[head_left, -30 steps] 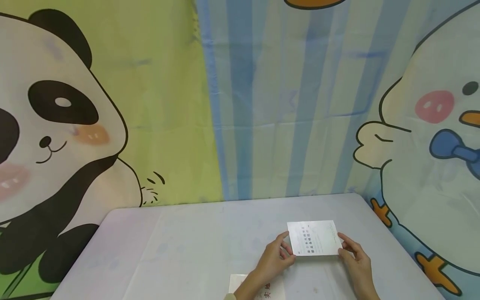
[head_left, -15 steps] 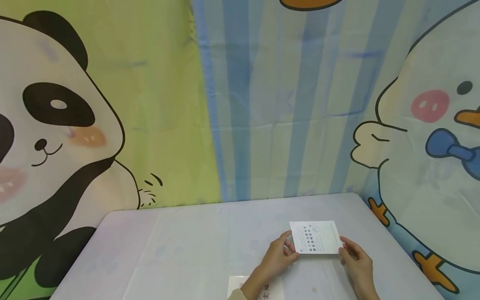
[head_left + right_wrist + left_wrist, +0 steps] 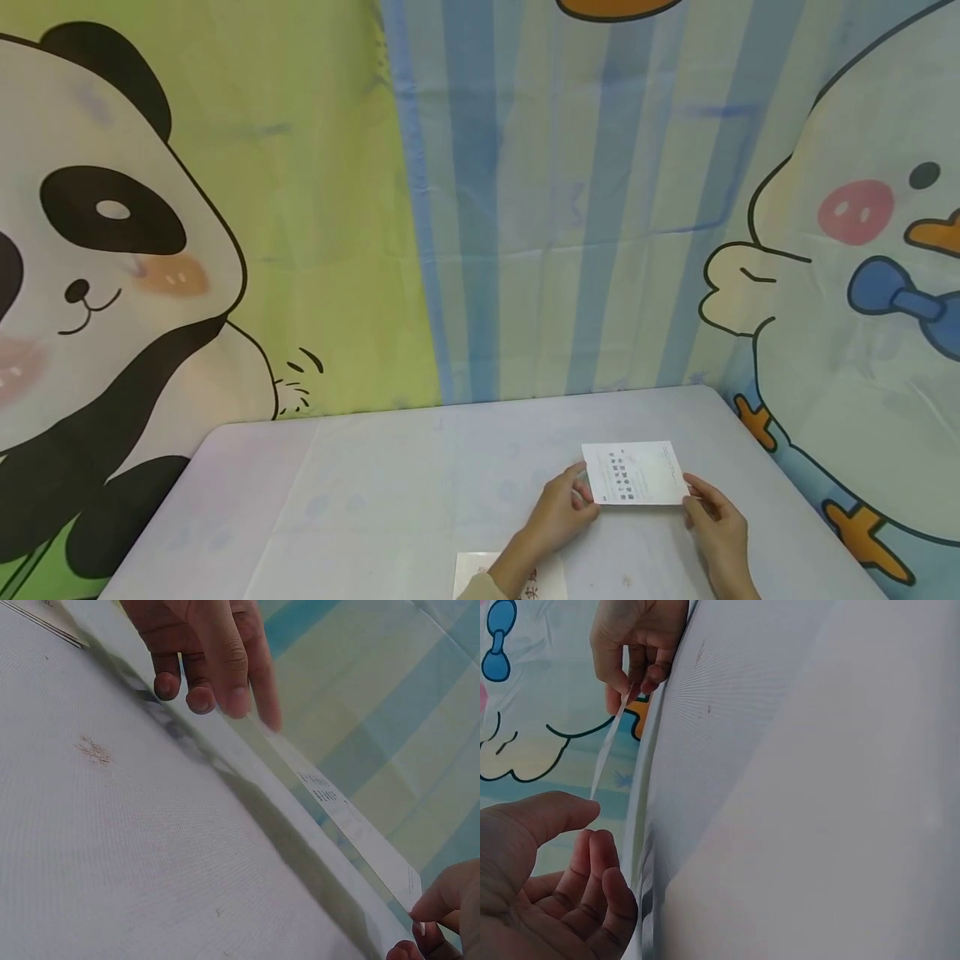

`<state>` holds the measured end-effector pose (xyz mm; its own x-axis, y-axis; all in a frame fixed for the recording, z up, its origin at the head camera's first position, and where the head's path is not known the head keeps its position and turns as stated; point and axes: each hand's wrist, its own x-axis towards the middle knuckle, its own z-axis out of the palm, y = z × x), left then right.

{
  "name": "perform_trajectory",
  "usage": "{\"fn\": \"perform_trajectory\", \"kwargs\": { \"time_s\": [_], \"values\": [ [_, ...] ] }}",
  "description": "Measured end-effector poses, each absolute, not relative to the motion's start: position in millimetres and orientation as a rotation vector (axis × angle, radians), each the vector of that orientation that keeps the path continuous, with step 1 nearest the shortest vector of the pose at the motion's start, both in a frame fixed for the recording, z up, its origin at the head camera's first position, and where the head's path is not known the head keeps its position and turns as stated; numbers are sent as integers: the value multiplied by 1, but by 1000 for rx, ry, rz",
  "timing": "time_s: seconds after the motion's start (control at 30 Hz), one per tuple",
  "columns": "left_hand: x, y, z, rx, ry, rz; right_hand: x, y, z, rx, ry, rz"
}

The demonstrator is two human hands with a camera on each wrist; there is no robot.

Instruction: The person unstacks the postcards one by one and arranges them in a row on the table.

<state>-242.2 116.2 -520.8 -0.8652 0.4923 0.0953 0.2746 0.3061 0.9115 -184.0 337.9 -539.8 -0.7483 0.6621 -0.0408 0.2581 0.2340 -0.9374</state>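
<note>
A white card (image 3: 637, 473) with dark printed characters is held above the table, tilted toward the head camera. My left hand (image 3: 562, 508) pinches its left edge between thumb and fingers, and my right hand (image 3: 716, 527) pinches the right edge. In the left wrist view the card (image 3: 609, 750) shows nearly edge-on, stretching between the two hands. The right wrist view shows its printed face at a steep slant. Beneath my left forearm lies a pale paper stack (image 3: 553, 579) with red and dark characters, partly covered by the arm.
A white-covered table (image 3: 360, 500) spreads under the hands, its far edge against a printed cloth wall. A panda picture (image 3: 112, 275) is on the left and a white duck picture (image 3: 840, 400) on the right. Small brownish marks (image 3: 94, 750) dot the tablecloth.
The head view has shifted slightly, so the card and hands sit a little further right in it. Both hands keep their hold, and the card's tilt changes only slightly.
</note>
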Motion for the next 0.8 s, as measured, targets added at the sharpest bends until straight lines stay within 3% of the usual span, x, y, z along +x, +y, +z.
{"fn": "perform_trajectory", "kwargs": {
  "time_s": [0.8],
  "values": [
    [-249,137,-528,725,2384,1569,-185,353,-547,-868,-2227,1391]
  ]
}}
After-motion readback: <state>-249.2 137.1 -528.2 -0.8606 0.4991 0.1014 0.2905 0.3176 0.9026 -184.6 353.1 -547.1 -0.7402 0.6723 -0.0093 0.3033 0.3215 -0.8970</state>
